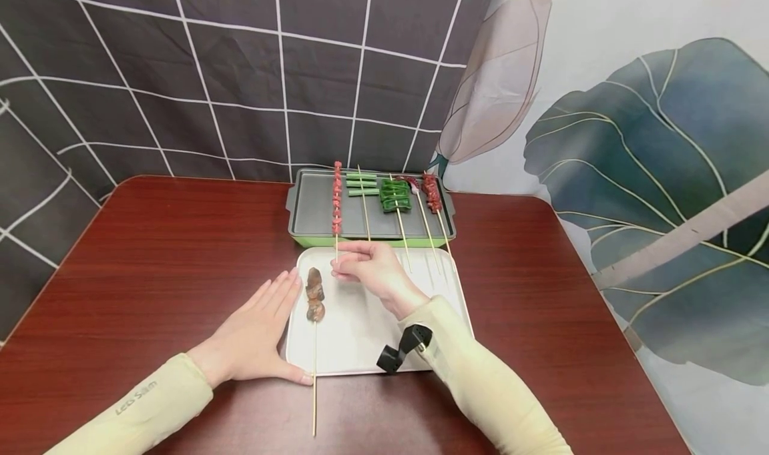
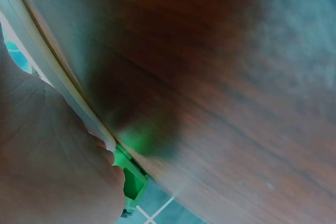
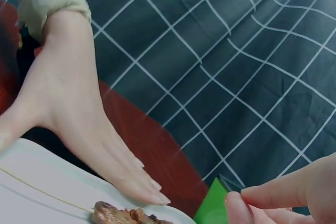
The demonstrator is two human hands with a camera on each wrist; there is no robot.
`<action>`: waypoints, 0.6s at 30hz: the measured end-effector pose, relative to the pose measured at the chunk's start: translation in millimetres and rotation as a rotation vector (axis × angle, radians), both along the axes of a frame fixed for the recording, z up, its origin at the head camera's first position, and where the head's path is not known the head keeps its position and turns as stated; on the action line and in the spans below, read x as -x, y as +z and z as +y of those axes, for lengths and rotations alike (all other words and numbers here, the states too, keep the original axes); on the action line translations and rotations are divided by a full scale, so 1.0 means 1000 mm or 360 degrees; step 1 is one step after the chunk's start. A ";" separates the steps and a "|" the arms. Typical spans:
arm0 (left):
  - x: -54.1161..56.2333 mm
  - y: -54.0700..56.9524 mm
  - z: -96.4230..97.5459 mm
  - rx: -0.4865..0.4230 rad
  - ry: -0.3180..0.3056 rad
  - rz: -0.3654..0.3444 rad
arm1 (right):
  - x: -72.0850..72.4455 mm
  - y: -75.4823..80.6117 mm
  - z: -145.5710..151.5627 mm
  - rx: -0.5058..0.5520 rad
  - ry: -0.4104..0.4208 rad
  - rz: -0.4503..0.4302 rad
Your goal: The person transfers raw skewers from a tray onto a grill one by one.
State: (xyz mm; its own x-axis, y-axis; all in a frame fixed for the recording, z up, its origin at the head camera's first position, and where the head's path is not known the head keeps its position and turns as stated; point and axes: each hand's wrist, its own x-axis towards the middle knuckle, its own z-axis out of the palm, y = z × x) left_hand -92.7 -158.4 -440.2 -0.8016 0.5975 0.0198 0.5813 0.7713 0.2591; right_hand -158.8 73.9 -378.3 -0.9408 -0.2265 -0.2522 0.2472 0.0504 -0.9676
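My right hand (image 1: pixel 375 271) pinches the bare lower end of a skewer of pink-red round slices (image 1: pixel 336 201), whose food end lies over the left part of a grey grill pan (image 1: pixel 308 208). In the right wrist view its thumb and index finger meet at the lower right. My left hand (image 1: pixel 258 331) lies with straight fingers along the left edge of a white tray (image 1: pixel 384 351), thumb near the tray's front rim. On the tray's left side rests a skewer of brown meat pieces (image 1: pixel 315 295), its stick sticking out past the front rim.
Across the pan lie a skewer of green stalks (image 1: pixel 362 183), one of folded green leaves (image 1: pixel 395 196), one with a purplish-red piece (image 1: pixel 412 183) and one of red meat (image 1: pixel 430 193). Their sticks reach toward the tray. A dark checked cloth (image 1: pixel 240 61) hangs behind the brown table (image 1: pixel 180 255).
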 end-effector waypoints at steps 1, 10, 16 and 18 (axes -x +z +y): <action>0.000 0.000 0.000 -0.0001 0.0000 -0.0002 | -0.001 0.000 -0.001 0.0018 -0.0007 -0.0019; 0.000 0.001 0.000 -0.0008 0.0009 -0.0023 | -0.013 -0.007 -0.004 0.0109 -0.0022 -0.0001; 0.000 0.001 0.001 -0.0003 0.0007 -0.0023 | -0.024 -0.006 -0.002 0.0118 0.0024 0.0029; 0.000 0.001 0.000 -0.0008 0.0005 -0.0022 | -0.029 -0.006 0.000 0.0092 0.0047 0.0029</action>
State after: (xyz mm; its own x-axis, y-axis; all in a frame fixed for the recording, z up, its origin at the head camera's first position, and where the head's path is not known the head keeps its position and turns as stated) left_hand -92.6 -157.9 -439.6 -0.8037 0.5949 0.0116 0.5751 0.7718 0.2712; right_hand -129.9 74.0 -383.9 -0.9378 -0.2682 -0.2206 0.2287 0.0011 -0.9735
